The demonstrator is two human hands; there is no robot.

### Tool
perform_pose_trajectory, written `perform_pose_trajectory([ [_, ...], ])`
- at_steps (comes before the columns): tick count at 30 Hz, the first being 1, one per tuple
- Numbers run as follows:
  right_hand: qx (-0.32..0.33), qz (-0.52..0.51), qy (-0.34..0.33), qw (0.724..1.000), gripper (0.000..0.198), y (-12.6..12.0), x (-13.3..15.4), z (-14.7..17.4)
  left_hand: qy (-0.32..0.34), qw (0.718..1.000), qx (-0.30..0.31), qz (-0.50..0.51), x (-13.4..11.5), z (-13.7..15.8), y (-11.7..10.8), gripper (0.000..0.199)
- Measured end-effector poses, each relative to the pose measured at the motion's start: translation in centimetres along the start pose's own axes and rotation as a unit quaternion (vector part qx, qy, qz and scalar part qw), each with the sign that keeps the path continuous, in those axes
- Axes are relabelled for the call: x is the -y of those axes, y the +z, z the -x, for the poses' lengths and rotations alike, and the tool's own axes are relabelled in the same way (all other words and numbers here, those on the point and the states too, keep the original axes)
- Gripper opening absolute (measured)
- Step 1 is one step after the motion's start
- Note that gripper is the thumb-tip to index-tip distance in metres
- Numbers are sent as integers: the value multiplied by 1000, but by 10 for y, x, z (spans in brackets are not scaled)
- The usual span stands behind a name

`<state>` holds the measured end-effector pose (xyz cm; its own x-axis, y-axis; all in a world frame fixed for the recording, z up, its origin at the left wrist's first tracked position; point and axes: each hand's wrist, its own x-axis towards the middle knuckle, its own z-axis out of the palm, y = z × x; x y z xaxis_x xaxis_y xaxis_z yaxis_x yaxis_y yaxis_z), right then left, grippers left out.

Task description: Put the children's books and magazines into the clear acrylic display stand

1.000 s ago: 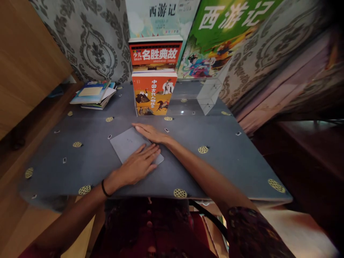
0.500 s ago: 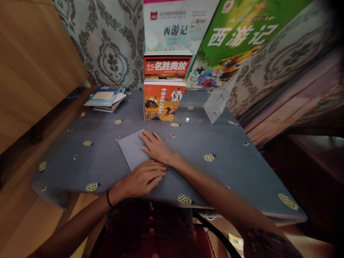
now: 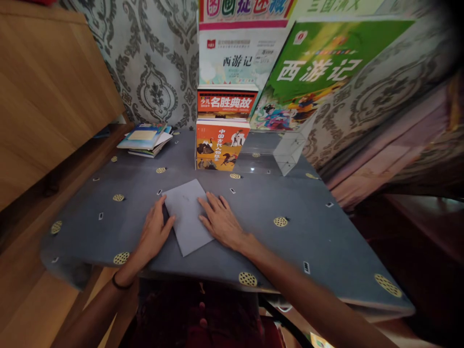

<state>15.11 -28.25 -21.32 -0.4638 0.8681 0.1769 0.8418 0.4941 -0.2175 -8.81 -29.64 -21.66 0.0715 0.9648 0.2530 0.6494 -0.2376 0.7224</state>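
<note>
A flat, pale grey-blue rectangle (image 3: 186,217), a folded sheet or thin booklet, lies at an angle on the table in front of me. A small faint mark shows near its top, and I cannot tell which kind it is. Along its left edge rests my left hand (image 3: 154,227), thumb apart from the fingers and fingertips by the upper left corner. My right hand (image 3: 223,220) lies flat with spread fingers, its fingertips touching the right edge. Neither hand is closed round anything.
A grey tablecloth (image 3: 290,251) with pineapple prints covers the table. At the back stands a clear rack (image 3: 290,150) with several upright books, among them an orange book (image 3: 221,145) and a green book (image 3: 311,72). A book stack (image 3: 145,140) lies back left, beside a wooden cabinet (image 3: 54,87).
My left hand has moved left and up, off the lower part of the grey rectangle to its left edge. My right hand has slid slightly right and down. The camera view has tilted up.
</note>
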Motion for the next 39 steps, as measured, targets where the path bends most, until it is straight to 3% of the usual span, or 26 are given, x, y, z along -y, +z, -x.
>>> perform_pose_trajectory([
  [3, -2, -6, 4, 1000, 52, 0, 0, 0, -61, 983, -22, 174, -3, -7, 2, 63],
  [6, -5, -22, 2, 1000, 53, 1, -2, 1, -150, 932, -40, 328, -10, -13, 7, 70],
  [9, -17, -58, 0, 998, 54, 5, -5, 2, -224, 878, 3, 423, -21, -19, 11, 72],
  [14, -60, -195, 49, 978, 68, 14, -13, 4, -234, 835, 61, 493, -44, -27, 1, 62],
  [16, -84, -279, 88, 953, 69, 11, -17, 2, -226, 829, 81, 505, -50, -31, -6, 58],
  [18, -110, -370, 85, 919, 61, 2, -20, -2, -213, 827, 103, 511, -55, -35, -13, 56],
  [22, -156, -514, 39, 843, 44, -26, -23, -9, -179, 837, 138, 499, -66, -47, -23, 60],
  [24, -189, -537, 34, 821, 43, -38, -24, -10, -167, 845, 144, 487, -72, -52, -25, 62],
  [27, -210, -527, 27, 823, 45, -45, -27, -7, -162, 863, 137, 458, -74, -54, -23, 64],
  [32, -186, -507, 35, 841, 50, -43, -32, -3, -133, 908, 95, 385, -58, -51, -11, 64],
  [36, -171, -523, 44, 834, 53, -42, -35, -4, -83, 955, 30, 284, -45, -50, -11, 53],
  [39, -147, -544, 50, 824, 54, -43, -37, -4, -52, 973, 17, 226, -45, -54, -18, 46],
])
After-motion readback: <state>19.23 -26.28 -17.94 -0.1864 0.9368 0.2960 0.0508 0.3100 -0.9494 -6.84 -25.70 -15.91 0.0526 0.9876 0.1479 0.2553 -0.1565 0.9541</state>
